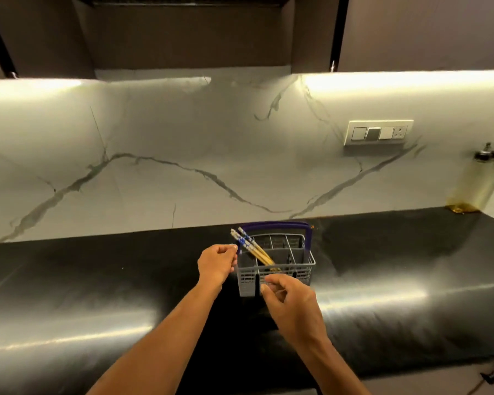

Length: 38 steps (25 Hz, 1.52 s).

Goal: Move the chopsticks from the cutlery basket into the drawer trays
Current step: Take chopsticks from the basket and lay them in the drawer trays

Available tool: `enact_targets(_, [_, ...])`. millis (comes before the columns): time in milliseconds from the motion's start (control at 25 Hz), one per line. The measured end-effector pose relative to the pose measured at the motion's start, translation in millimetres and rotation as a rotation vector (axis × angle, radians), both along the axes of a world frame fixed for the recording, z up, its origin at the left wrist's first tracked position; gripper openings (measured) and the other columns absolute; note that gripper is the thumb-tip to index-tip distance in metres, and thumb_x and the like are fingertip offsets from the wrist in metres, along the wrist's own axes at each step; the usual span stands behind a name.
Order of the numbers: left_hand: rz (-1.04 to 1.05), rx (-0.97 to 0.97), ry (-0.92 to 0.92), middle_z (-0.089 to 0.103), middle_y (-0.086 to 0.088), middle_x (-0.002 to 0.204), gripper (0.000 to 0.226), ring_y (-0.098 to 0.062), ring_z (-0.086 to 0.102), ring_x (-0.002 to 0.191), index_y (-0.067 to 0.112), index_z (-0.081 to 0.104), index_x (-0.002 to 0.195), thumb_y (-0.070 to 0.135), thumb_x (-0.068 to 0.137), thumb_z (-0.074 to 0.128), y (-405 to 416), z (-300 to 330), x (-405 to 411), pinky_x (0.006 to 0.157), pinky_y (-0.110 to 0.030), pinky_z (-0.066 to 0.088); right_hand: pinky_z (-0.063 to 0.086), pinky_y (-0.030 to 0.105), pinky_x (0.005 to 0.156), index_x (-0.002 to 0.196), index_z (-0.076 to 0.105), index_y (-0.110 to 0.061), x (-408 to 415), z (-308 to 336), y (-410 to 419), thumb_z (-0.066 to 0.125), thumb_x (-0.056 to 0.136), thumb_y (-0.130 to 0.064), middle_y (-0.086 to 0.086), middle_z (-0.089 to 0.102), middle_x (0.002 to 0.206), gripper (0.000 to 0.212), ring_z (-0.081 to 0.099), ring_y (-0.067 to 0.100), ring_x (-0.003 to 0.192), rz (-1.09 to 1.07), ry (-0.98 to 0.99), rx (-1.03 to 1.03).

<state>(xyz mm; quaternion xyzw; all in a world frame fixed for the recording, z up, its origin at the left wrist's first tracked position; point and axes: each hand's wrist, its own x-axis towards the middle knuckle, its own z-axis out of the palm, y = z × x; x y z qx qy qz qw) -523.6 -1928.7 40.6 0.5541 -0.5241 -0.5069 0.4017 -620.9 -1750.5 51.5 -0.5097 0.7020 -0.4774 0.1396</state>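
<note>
A grey plastic cutlery basket (280,273) with a purple handle stands on the dark countertop (97,280), near its middle. Wooden chopsticks (251,248) with blue-and-white patterned tops lean to the left out of its front-left compartment. My left hand (216,265) is just left of the basket, its fingertips close to the chopstick tops; I cannot tell whether they touch. My right hand (290,302) hovers in front of the basket's near wall with fingers loosely curled and nothing visible in it. The drawer and its trays are out of view.
A white marble backsplash (183,155) rises behind the counter, with a switch panel (378,133) at the right. Two small hooks (491,153) sit at the far right above a yellowish stain. Dark cabinets hang overhead.
</note>
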Motion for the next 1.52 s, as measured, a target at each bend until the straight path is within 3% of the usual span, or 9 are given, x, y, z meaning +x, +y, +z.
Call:
enact_targets(200, [0.086,-0.051,-0.158,0.074,0.001,0.075,0.025,-0.014,0.071,0.073,0.020,0.074,0.084,0.045,0.087,0.068,-30.5,-3.1,-35.1,0.075,-0.037,0.061,0.059,0.019,0.074,0.109,0.070,-0.022,-12.8,-6.0,-14.5,0.067,0.091,-0.025,-0.008,0.072,0.090,0.018,0.069,0.004,0.084,0.017,-0.031,-0.036])
enact_targets(440, [0.174,-0.015,-0.040,0.074,-0.004,0.080,0.011,-0.015,0.075,0.072,0.017,0.072,0.087,0.028,0.088,0.071,-39.8,-11.0,-50.0,0.073,-0.038,0.064,0.059,0.019,0.079,0.108,0.069,-0.029,-30.9,-24.0,3.3,0.066,0.091,-0.027,-0.010,0.071,0.094,0.017,0.068,0.005,0.085,-0.007,-0.150,0.074])
enact_targets(560, [0.168,-0.011,-0.027,0.075,-0.007,0.088,0.017,-0.014,0.075,0.074,0.012,0.072,0.103,0.024,0.091,0.068,-38.3,-10.8,-47.6,0.073,-0.036,0.064,0.059,0.021,0.079,0.106,0.067,-0.032,-34.5,-26.2,7.9,0.066,0.091,-0.028,-0.008,0.071,0.093,0.016,0.069,0.007,0.084,-0.018,-0.176,0.098])
enact_targets(720, [0.157,-0.106,-0.060,0.074,-0.005,0.088,0.019,-0.013,0.074,0.074,0.012,0.073,0.105,0.025,0.093,0.066,-34.2,1.3,-36.6,0.073,-0.037,0.064,0.059,0.020,0.079,0.101,0.064,-0.036,-34.5,-19.9,13.7,0.067,0.091,-0.027,-0.008,0.071,0.091,0.014,0.070,0.007,0.083,-0.001,-0.185,0.112])
enact_targets(960, [0.094,-0.377,-0.234,0.072,-0.003,0.078,0.016,-0.015,0.073,0.071,0.014,0.073,0.086,0.023,0.095,0.063,-29.9,51.9,-0.6,0.074,-0.039,0.063,0.060,0.021,0.077,0.097,0.065,-0.034,-26.0,-1.4,24.7,0.069,0.089,-0.022,-0.010,0.070,0.076,0.015,0.070,0.001,0.074,0.011,-0.214,0.055])
enact_targets(1080, [0.040,-0.480,-0.181,0.074,-0.008,0.088,0.016,-0.018,0.074,0.079,0.008,0.074,0.103,0.018,0.094,0.065,-24.2,96.4,14.0,0.077,-0.038,0.063,0.062,0.029,0.074,0.095,0.070,-0.025,-22.2,11.4,32.9,0.067,0.090,-0.017,-0.011,0.067,0.059,0.009,0.064,0.000,0.059,0.039,-0.257,0.033])
enact_targets(1160, [-0.027,-0.509,-0.085,0.075,-0.012,0.092,0.020,-0.022,0.075,0.083,0.007,0.072,0.110,0.014,0.092,0.066,-16.3,131.8,21.8,0.077,-0.039,0.063,0.061,0.025,0.074,0.095,0.071,-0.025,-21.1,26.1,37.4,0.068,0.090,-0.017,-0.017,0.066,0.057,0.010,0.064,-0.002,0.059,0.034,-0.262,-0.004])
enact_targets(1320, [-0.238,-0.522,-0.035,0.076,-0.014,0.093,0.026,-0.024,0.076,0.082,0.007,0.069,0.117,0.010,0.092,0.066,6.8,190.9,30.9,0.075,-0.039,0.063,0.059,0.019,0.072,0.103,0.072,-0.030,-19.8,64.2,33.0,0.069,0.089,-0.025,-0.011,0.074,0.081,0.015,0.070,0.002,0.077,-0.016,-0.222,-0.036])
enact_targets(1520, [-0.530,-0.523,-0.086,0.077,-0.012,0.094,0.019,-0.022,0.077,0.082,0.012,0.071,0.111,0.010,0.092,0.064,51.8,229.9,33.8,0.072,-0.030,0.063,0.055,0.031,0.097,0.124,0.065,-0.027,-11.6,114.8,17.2,0.062,0.093,-0.033,-0.010,0.071,0.112,0.031,0.068,0.006,0.099,0.035,-0.087,-0.071])
